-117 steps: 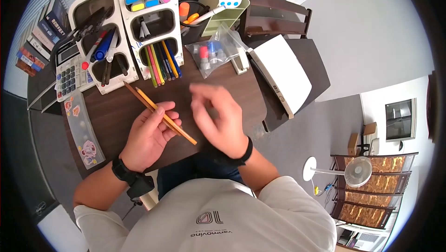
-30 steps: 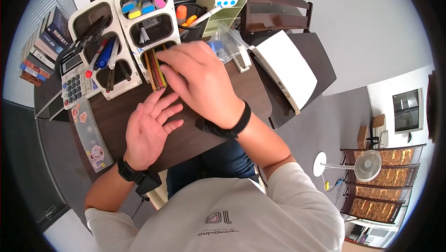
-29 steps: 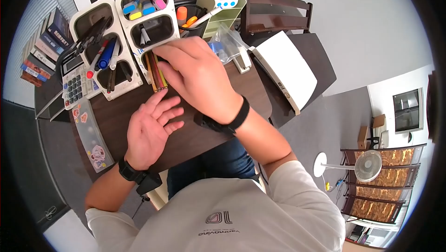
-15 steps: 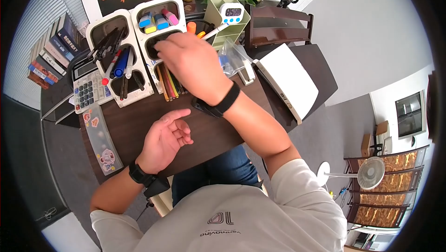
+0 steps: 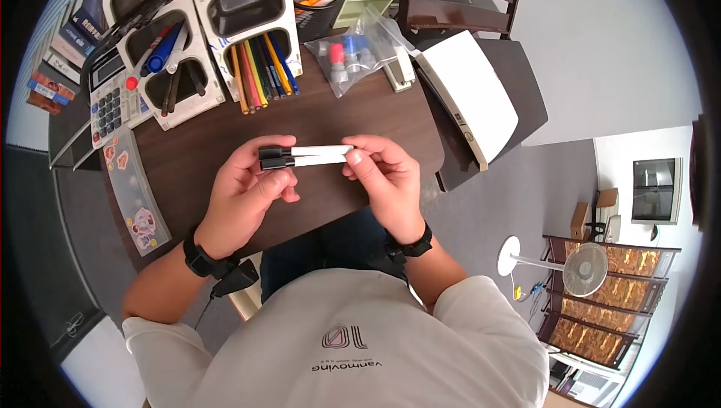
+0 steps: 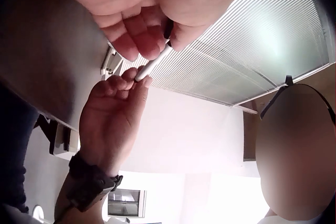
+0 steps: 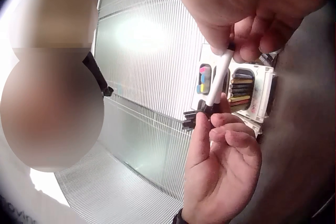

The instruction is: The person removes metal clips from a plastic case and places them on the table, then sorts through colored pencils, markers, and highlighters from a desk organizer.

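Observation:
Two white markers with black caps (image 5: 319, 155) lie side by side, level between the two hands above the table. At their capped ends the left hand (image 5: 244, 194) pinches them between thumb and fingers. The right hand (image 5: 387, 182) pinches their other ends with thumb and fingertips. In the left wrist view a white marker (image 6: 152, 66) spans from the left hand (image 6: 142, 3) to the right hand (image 6: 110, 121). A white marker (image 7: 220, 77) shows in the right wrist view, its black end at the right hand (image 7: 252, 14) and its cap near the left hand (image 7: 223, 166).
White organizers (image 5: 212, 55) hold colored pencils (image 5: 263, 74), pens and highlighters; one middle compartment (image 5: 246, 8) is empty. A clear bag (image 5: 353, 55), a stapler (image 5: 398, 74) and a white box (image 5: 469, 96) stand to the right. A calculator (image 5: 113, 111) and stickered case (image 5: 135, 197) are left.
The right hand has come back from the organizer's middle compartment to above the table, now with two markers. The left hand has gone from empty to pinching their capped ends. The view has shifted.

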The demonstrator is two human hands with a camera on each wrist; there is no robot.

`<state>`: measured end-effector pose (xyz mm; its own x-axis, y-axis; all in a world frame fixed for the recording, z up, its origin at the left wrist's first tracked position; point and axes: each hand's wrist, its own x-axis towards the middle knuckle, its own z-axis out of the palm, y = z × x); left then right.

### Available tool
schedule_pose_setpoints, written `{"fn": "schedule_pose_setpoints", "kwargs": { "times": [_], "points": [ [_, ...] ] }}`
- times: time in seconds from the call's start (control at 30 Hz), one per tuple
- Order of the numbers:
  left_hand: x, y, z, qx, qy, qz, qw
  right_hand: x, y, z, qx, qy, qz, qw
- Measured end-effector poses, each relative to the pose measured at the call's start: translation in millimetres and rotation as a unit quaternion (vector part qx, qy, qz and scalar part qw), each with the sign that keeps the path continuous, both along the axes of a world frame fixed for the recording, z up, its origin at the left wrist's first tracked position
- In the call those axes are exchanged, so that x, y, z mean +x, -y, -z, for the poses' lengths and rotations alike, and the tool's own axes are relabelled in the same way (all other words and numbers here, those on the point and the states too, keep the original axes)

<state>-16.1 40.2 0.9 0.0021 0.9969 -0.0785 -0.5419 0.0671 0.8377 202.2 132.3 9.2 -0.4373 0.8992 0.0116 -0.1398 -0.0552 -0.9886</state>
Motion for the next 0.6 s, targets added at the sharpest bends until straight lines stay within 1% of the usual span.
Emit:
{"fn": "schedule_pose_setpoints", "kwargs": {
  "times": [0.03, 0.1, 0.13, 0.2, 0.23, 0.27, 0.3, 0.37, 0.43, 0.47, 0.5, 0.53, 0.6],
  "points": [
    [1, 1, 1, 0.006, 0.000, -0.010, 1.000, 1, 0, 1, 0.001, 0.000, 0.003, 1.000],
    [2, 1, 2, 0.014, -0.001, -0.020, 1.000, 2, 0, 3, 0.007, 0.004, -0.026, 1.000],
    [2, 2, 3, 0.019, -0.006, -0.031, 0.999, 1, 0, 4, 0.009, 0.003, -0.026, 1.000],
    [0, 1, 3, 0.026, -0.013, -0.045, 0.999, -2, -2, 5, -0.033, -0.023, -0.064, 0.997],
    [-1, 1, 3, 0.023, -0.042, -0.059, 0.997, -2, -2, 5, -0.032, -0.023, -0.066, 0.997],
    [-2, 1, 3, 0.020, -0.071, -0.074, 0.994, -2, -3, 4, -0.048, -0.030, -0.089, 0.994],
    [-2, 1, 3, 0.020, -0.072, -0.076, 0.994, -2, -2, 4, -0.064, -0.037, -0.111, 0.991],
    [-3, 0, 2, -0.035, -0.028, -0.091, 0.995, -4, 4, -2, -0.047, -0.046, -0.115, 0.991],
    [-4, 0, 6, -0.028, -0.012, -0.085, 0.996, -5, 4, -5, -0.030, -0.054, -0.119, 0.991],
    [-5, 1, 7, -0.022, 0.005, -0.077, 0.997, -4, 2, -6, 0.082, 0.009, -0.100, 0.992],
    [-3, 1, 6, -0.022, 0.005, -0.077, 0.997, -4, 1, -6, 0.192, 0.072, -0.079, 0.976],
    [-1, 1, 3, -0.042, -0.001, -0.081, 0.996, -5, -1, -8, 0.193, 0.072, -0.079, 0.975],
    [0, 1, 2, -0.062, -0.008, -0.085, 0.994, -7, -5, -13, 0.288, 0.075, -0.095, 0.950]
  ]
}}
